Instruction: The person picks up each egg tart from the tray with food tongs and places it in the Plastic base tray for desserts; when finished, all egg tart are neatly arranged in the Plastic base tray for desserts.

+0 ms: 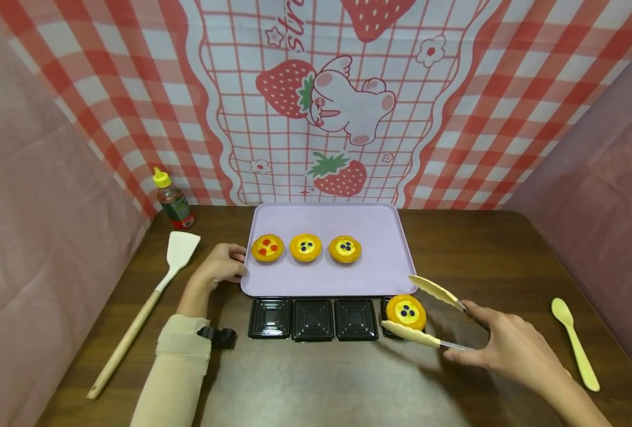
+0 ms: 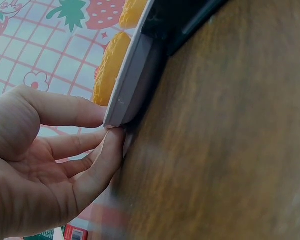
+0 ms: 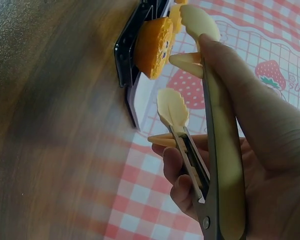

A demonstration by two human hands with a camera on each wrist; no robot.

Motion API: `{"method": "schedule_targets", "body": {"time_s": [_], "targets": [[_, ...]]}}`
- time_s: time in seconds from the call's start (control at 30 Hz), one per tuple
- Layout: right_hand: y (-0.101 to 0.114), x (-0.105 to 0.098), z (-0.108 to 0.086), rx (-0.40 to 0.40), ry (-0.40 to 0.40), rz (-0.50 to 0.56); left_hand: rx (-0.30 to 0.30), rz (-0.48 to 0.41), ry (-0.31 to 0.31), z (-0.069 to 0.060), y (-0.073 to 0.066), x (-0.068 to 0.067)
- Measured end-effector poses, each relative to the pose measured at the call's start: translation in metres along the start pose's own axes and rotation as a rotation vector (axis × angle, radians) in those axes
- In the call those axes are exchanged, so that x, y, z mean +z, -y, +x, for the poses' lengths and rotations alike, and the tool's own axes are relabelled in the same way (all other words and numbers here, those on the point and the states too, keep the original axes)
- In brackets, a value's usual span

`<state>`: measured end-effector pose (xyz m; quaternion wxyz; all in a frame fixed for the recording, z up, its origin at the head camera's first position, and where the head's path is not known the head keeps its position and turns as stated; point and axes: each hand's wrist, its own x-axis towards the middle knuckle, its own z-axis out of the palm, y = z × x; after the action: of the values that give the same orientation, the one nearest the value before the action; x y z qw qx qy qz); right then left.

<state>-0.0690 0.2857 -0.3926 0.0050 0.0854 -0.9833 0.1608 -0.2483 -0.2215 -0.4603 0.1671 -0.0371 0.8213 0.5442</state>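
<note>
My left hand pinches the left rim of a lilac tray, thumb and fingers on either side of its edge in the left wrist view. On the tray sit a tart with red pieces and two tarts with dark berries. In my right hand are cream-tipped tongs, their tips spread apart. Between those tips, a berry tart sits in the rightmost black square container. The right wrist view shows the tips clear of that tart.
Three more black containers stand in a row along the tray's front edge, with nothing in them. A white spatula and a yellow-capped bottle are at left. A pale yellow spoon lies at far right.
</note>
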Motion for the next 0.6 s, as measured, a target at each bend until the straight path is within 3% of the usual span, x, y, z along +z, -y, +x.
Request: {"method": "schedule_targets", "body": {"time_s": [0.33,0.6], "targets": [[0.003,-0.004,0.008,-0.01,-0.042,-0.012,0.001,-0.019,0.003,-0.001,0.0,0.0],[0.01,-0.016,0.028,-0.028,-0.076,-0.02,-0.005,-0.011,-0.009,-0.001,0.0,-0.001]]}}
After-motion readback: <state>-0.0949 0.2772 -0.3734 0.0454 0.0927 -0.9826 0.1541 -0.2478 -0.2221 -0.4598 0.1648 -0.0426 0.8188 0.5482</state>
